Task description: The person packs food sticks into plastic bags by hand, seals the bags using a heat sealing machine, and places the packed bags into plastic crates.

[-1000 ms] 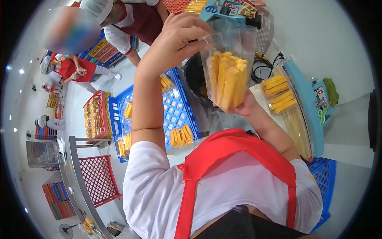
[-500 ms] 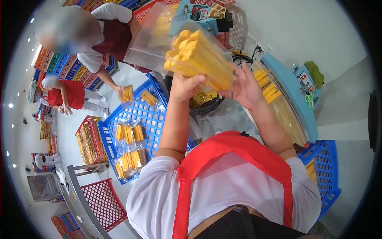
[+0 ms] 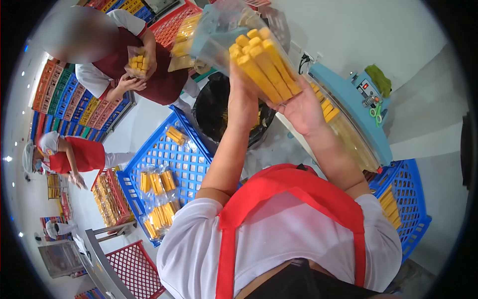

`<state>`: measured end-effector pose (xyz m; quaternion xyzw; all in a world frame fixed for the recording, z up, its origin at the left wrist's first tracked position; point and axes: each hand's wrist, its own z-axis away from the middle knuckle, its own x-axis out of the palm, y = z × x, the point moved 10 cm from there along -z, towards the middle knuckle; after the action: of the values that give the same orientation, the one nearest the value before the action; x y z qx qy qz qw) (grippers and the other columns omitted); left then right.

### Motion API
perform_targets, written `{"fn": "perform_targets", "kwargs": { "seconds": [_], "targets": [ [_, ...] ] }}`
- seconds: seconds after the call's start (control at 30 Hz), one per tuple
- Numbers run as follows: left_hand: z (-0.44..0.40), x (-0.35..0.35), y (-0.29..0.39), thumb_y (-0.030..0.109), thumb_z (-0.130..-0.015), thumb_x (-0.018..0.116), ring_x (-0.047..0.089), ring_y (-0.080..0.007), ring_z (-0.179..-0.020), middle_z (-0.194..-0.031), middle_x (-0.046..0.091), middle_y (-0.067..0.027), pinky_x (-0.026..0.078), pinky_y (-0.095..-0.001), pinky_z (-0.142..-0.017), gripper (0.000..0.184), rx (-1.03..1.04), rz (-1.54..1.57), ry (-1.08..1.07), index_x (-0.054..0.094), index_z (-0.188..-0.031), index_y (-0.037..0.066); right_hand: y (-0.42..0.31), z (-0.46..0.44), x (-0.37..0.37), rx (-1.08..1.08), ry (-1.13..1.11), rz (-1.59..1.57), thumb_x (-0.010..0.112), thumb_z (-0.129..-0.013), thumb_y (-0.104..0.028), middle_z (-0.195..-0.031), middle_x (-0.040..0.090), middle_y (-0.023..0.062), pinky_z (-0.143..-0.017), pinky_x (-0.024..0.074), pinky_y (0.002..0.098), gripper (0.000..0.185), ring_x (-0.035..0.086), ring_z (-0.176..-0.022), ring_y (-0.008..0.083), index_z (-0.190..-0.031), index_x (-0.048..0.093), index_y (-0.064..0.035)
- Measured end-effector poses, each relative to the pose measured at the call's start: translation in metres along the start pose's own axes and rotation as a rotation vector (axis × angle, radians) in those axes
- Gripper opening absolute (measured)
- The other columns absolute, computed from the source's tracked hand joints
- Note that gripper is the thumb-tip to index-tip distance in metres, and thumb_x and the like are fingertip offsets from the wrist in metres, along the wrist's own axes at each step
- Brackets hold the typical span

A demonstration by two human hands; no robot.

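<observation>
A clear plastic bag of yellow sticks [image 3: 266, 65] is held up in front of me, tilted, with the stick ends facing up. My left hand [image 3: 242, 94] grips the bag's left side, its fingers mostly hidden behind it. At the lower right end, my right hand [image 3: 302, 105] cups the bag with the palm turned up. The bag's loose plastic mouth [image 3: 219, 37] spreads toward the upper left, in front of a pale blue machine. Beneath my hands stands a bin lined with a black bag [image 3: 211, 107].
A blue sealing machine [image 3: 343, 97] with green scissors [image 3: 377, 113] stands at right. Bagged sticks lie in a blue crate [image 3: 191, 164] at left; another blue crate [image 3: 411, 199] is at lower right. A co-worker [image 3: 142, 65] in a dark red apron holds a bag.
My right hand has come from beside the bag to support its lower end, and the bag now stands more upright. The co-worker has lifted a bag from near the blue crate to the chest.
</observation>
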<state>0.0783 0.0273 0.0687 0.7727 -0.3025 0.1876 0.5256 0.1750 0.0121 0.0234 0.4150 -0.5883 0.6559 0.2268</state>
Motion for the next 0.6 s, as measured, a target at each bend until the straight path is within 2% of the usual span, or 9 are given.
{"fn": "perform_targets", "kwargs": {
  "seconds": [0.03,0.13,0.17,0.27,0.33,0.4,0.47,0.53,0.6],
  "targets": [
    [0.001,0.006,-0.001,0.047,-0.087,0.030,0.027,-0.0213,-0.122,-0.132,0.027,-0.0063,0.020,-0.0376,-0.100,0.060,-0.015,0.060,-0.018,0.018,-0.132,0.009,-0.005,-0.001,-0.001,-0.071,0.033,0.041,0.031,-0.087,-0.040,-0.123,0.041,0.0077,-0.087,0.0369,0.0457,0.047,0.042,-0.110,0.0239,-0.125,0.033,-0.0116],
    [0.003,0.017,0.006,0.054,-0.084,0.030,0.026,-0.0218,-0.123,-0.132,0.028,-0.0043,0.020,-0.0384,-0.100,0.063,-0.019,0.237,-0.146,0.022,-0.131,0.013,-0.019,0.009,0.020,-0.192,0.023,0.200,0.030,-0.087,-0.043,-0.125,0.039,0.0070,-0.089,0.0337,0.0468,0.049,0.040,-0.113,0.0241,-0.125,0.032,-0.0134],
    [0.002,0.014,0.010,0.058,-0.081,0.034,0.031,-0.0226,-0.120,-0.130,0.032,-0.0044,0.024,-0.0392,-0.099,0.066,0.002,0.206,-0.078,0.026,-0.129,0.014,-0.019,0.011,0.018,-0.193,0.021,0.200,0.030,-0.087,-0.043,-0.125,0.039,0.0070,-0.089,0.0337,0.0468,0.049,0.040,-0.113,0.0241,-0.125,0.032,-0.0134],
    [-0.005,0.007,0.005,0.057,-0.080,0.036,0.036,-0.0227,-0.116,-0.127,0.036,-0.0050,0.029,-0.0398,-0.096,0.065,-0.091,0.259,-0.046,0.029,-0.127,0.012,-0.005,0.014,0.016,0.022,-0.076,0.005,0.029,-0.087,-0.045,-0.126,0.038,0.0073,-0.088,0.0358,0.0469,0.050,0.039,-0.114,0.0257,-0.127,0.031,-0.0144],
    [-0.005,0.008,0.000,0.056,-0.080,0.037,0.038,-0.0226,-0.114,-0.126,0.037,-0.0054,0.030,-0.0399,-0.095,0.064,-0.140,0.264,-0.097,0.031,-0.127,0.012,0.012,0.021,0.022,0.277,-0.204,-0.180,0.035,-0.086,-0.043,-0.118,0.046,0.0086,-0.082,0.0421,0.0429,0.049,0.048,-0.104,0.0244,-0.124,0.035,-0.0123],
    [-0.010,0.013,-0.010,0.055,-0.081,0.038,0.040,-0.0225,-0.113,-0.125,0.038,-0.0058,0.032,-0.0400,-0.095,0.063,-0.192,0.272,-0.156,0.032,-0.126,0.011,0.012,0.026,0.027,0.315,-0.294,-0.204,0.036,-0.086,-0.042,-0.117,0.047,0.0096,-0.080,0.0433,0.0429,0.048,0.050,-0.102,0.0250,-0.124,0.036,-0.0118],
    [-0.015,0.018,-0.018,0.053,-0.082,0.038,0.037,-0.0228,-0.116,-0.127,0.036,-0.0065,0.031,-0.0394,-0.095,0.064,-0.201,0.049,-0.217,0.025,-0.129,0.011,0.014,0.031,0.032,0.349,-0.380,-0.230,0.037,-0.086,-0.040,-0.116,0.048,0.0106,-0.079,0.0444,0.0430,0.047,0.051,-0.099,0.0257,-0.123,0.037,-0.0113],
    [-0.010,0.039,0.003,0.053,-0.083,0.035,0.035,-0.0238,-0.117,-0.130,0.032,-0.0071,0.034,-0.0378,-0.093,0.068,-0.130,0.042,-0.162,0.015,-0.132,0.011,-0.004,0.017,0.001,0.122,-0.138,-0.117,0.040,-0.086,-0.037,-0.118,0.046,0.0112,-0.080,0.0438,0.0431,0.048,0.050,-0.102,0.0244,-0.124,0.035,-0.0087],
    [-0.010,0.029,-0.005,0.020,-0.081,0.054,0.038,-0.0220,-0.113,-0.126,0.034,-0.0094,0.033,-0.0357,-0.094,0.078,-0.155,-0.066,-0.090,-0.002,-0.134,0.011,-0.017,0.013,-0.005,0.045,-0.125,-0.059,0.041,-0.086,-0.034,-0.118,0.046,0.0109,-0.081,0.0437,0.0417,0.047,0.049,-0.103,0.0233,-0.123,0.036,-0.0067]
  ]
}}
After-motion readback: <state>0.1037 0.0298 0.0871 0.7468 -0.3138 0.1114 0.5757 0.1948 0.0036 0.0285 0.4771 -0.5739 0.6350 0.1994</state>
